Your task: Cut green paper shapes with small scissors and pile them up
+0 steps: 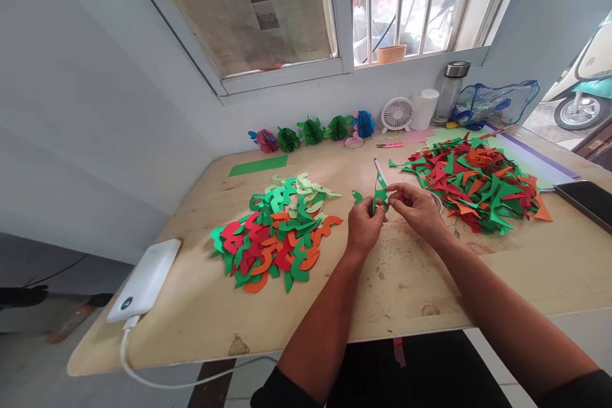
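Observation:
Near the middle of the table, my left hand (366, 224) is closed in a pinch on a small cut piece of green paper (379, 196). My right hand (417, 207) meets it from the right, its thumb and fingertips pinching the edge of the same piece. Just beyond the fingers is a white pen-like stick (380, 169); whether it touches the paper I cannot tell. A small green scrap (356, 197) shows beside my left hand. To the left lies a heap of curved paper cutouts (272, 236) in green, red and orange.
On the right is a pile of jagged paper offcuts (482, 182), with a phone (588, 204) beside it. Along the wall stand folded paper turtles (313, 131), a small fan (398, 115) and a bottle (451, 92). A white power bank (146, 280) with a cable sits at the left edge.

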{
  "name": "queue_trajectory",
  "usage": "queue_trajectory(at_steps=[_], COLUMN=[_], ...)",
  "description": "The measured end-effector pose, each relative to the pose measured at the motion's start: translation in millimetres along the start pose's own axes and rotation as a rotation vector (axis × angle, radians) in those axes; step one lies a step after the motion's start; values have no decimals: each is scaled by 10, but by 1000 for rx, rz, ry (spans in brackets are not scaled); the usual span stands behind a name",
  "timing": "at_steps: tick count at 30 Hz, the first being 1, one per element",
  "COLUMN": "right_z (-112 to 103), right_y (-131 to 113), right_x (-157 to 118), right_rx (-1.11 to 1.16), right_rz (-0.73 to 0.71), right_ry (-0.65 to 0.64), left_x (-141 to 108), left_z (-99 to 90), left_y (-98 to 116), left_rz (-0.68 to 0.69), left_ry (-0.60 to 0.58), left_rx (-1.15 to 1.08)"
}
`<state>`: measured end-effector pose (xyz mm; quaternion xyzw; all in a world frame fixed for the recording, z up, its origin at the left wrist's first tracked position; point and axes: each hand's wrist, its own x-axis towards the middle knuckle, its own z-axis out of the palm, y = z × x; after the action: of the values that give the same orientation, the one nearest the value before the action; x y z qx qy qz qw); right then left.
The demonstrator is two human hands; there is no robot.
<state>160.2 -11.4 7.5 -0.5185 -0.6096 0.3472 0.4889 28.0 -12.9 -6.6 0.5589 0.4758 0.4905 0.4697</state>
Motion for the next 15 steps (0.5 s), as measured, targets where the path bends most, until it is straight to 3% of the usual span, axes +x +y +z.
queue_trajectory(at_steps=[15], right_z=[36], right_y=[-13], right_x=[-4], right_rx=[152], right_rz=[80], right_ry=[45], left_x=[-3], left_z=[21], left_y=[-27], left_rz=[70], left_ry=[41], left_rx=[56])
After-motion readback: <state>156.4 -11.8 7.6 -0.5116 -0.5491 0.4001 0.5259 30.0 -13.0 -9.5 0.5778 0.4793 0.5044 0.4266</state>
